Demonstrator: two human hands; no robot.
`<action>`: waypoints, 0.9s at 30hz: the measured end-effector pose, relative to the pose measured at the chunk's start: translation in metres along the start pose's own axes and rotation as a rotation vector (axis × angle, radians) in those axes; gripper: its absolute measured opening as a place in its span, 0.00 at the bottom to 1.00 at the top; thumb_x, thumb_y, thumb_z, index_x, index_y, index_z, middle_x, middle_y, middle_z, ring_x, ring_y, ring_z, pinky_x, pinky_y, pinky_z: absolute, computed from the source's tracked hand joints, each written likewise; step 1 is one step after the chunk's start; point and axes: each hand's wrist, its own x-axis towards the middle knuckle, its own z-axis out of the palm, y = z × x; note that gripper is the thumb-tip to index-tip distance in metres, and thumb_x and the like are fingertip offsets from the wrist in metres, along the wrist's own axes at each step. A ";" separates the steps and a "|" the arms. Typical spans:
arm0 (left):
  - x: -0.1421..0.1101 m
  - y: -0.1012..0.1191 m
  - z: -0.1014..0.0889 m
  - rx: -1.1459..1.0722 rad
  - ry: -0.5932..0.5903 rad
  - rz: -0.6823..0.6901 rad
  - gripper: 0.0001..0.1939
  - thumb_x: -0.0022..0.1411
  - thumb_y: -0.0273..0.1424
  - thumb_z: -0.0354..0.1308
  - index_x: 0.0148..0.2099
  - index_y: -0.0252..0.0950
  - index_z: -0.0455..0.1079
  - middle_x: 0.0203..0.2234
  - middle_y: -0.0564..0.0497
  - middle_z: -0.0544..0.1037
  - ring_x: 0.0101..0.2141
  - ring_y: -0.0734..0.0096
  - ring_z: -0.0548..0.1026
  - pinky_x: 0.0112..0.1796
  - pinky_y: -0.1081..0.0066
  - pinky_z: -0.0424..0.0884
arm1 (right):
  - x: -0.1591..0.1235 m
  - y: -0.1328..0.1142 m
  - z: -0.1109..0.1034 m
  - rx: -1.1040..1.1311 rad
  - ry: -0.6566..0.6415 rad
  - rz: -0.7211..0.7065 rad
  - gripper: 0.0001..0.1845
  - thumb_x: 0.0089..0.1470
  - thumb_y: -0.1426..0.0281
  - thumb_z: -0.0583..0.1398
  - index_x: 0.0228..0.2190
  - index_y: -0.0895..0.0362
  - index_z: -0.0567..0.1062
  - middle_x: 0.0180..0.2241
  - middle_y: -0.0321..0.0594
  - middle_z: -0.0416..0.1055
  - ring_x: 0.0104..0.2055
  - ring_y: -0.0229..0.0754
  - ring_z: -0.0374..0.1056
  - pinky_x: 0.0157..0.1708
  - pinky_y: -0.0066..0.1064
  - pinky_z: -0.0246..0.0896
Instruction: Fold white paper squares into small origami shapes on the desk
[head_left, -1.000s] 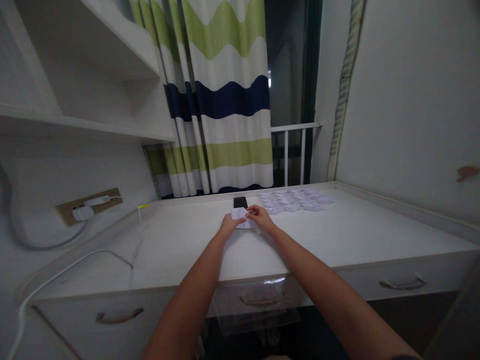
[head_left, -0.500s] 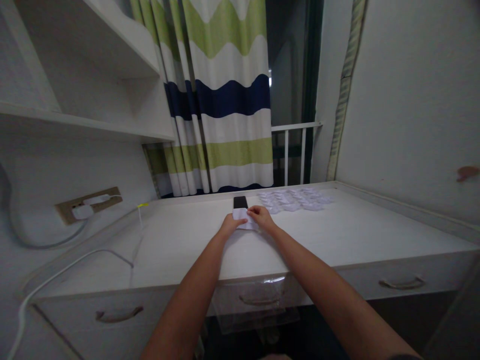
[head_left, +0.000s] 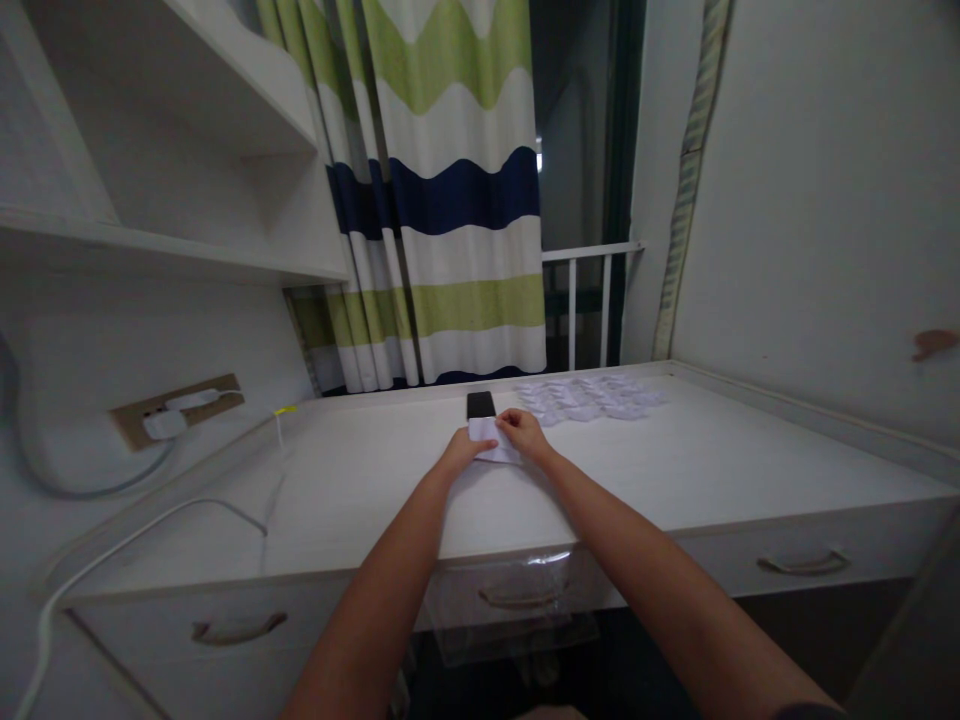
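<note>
Paper slip [head_left: 487, 432] sits between the hands on the white desk [head_left: 712, 450], its edges gripped by the left hand [head_left: 457, 453] and right hand [head_left: 525, 435], just near a black phone [head_left: 481, 405].

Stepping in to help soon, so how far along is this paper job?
Done, it seems: many white paper pieces lie spread on the white desk beyond the black phone. In hand: one white paper piece, between the left hand and right hand. What remains cannot be told.
</note>
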 end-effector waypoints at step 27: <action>0.006 -0.005 -0.003 -0.047 0.180 -0.042 0.18 0.40 0.27 0.63 0.37 0.28 0.71 0.33 0.43 0.77 0.35 0.61 0.74 0.34 0.70 0.68 | -0.004 -0.009 -0.004 -0.025 -0.056 0.046 0.11 0.41 0.65 0.57 0.21 0.61 0.72 0.19 0.36 0.67 0.22 0.33 0.59 0.23 0.25 0.51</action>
